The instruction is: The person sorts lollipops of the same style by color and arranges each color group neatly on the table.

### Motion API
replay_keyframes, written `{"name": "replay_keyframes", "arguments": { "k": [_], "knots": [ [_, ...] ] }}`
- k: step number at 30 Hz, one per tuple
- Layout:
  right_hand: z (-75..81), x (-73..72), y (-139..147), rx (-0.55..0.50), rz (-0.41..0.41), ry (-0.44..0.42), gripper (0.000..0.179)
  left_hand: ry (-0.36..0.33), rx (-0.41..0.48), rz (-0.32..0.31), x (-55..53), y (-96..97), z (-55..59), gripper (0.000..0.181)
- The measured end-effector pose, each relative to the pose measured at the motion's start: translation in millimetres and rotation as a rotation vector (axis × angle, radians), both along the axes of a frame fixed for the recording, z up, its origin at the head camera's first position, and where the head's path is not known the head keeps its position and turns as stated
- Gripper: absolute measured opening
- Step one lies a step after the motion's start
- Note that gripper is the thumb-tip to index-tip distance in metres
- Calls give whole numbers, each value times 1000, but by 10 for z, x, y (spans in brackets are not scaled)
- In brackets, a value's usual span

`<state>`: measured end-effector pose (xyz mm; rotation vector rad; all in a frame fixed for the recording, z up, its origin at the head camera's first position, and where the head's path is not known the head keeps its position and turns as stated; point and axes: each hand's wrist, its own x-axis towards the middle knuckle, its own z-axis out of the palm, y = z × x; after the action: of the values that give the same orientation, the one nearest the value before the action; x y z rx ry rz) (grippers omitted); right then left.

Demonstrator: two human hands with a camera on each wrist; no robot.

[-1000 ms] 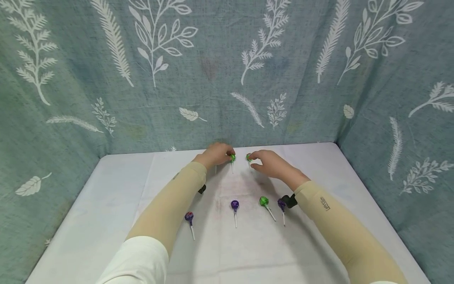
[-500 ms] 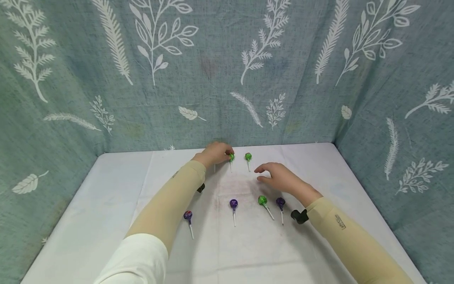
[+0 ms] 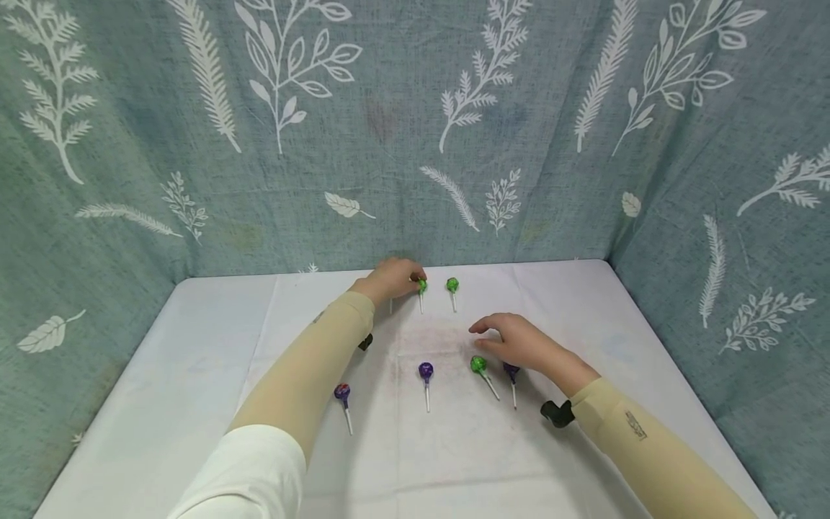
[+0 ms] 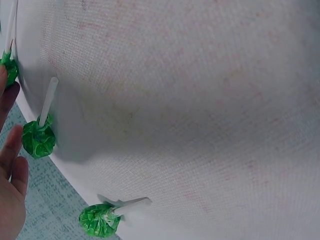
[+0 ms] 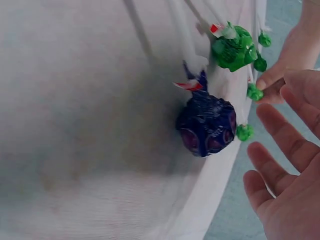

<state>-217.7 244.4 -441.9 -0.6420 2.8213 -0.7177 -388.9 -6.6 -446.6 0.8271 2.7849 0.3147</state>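
Note:
My left hand (image 3: 391,280) reaches to the table's far edge, thumb and forefinger pinching the head of a green-wrapped lollipop (image 3: 422,287). Beneath that hand, a lollipop stick (image 3: 391,305) shows in the head view; the left wrist view gives its green head (image 4: 39,139). Just to the right lies another green lollipop (image 3: 452,285), untouched. My right hand (image 3: 519,341) hovers over the right front with fingers spread and nothing held. Below it are a slanted green lollipop (image 3: 478,365) and a purple lollipop (image 3: 511,370), whose head is partly covered by the hand.
Nearer me on the white tablecloth (image 3: 415,461) lie a purple lollipop (image 3: 425,370) in the middle and a purple-and-red lollipop (image 3: 341,392) beside the left forearm. A leaf-patterned curtain (image 3: 389,144) stands behind the far edge and along both sides.
My right hand has left the right-hand green lollipop at the back, drawing toward me and slightly right with fingers apart. The left hand has stayed at its lollipop.

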Motion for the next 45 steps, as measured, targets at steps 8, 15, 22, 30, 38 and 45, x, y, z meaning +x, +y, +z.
{"name": "replay_keyframes", "arguments": {
  "k": [8, 15, 22, 30, 38, 45],
  "knots": [
    [-86, 128, 45, -27, 3, -14, 32, 5, -7, 3, 26, 12, 36, 27],
    [-181, 181, 16, 11, 27, -26, 39, 1, 1, 6, 53, 17, 49, 27],
    [-244, 164, -12, 42, 54, 16, 35, -14, 12, -6, 55, -1, 52, 27],
    [-234, 164, -55, 35, 93, 19, 25, -17, 18, -8, 72, -4, 72, 26],
    [-148, 119, -77, 33, 88, 61, 28, -8, 9, -3, 43, -2, 45, 25],
    [-12, -25, -64, 10, 11, 58, 32, -4, 17, 14, 60, -12, 44, 25]
  ]
}}
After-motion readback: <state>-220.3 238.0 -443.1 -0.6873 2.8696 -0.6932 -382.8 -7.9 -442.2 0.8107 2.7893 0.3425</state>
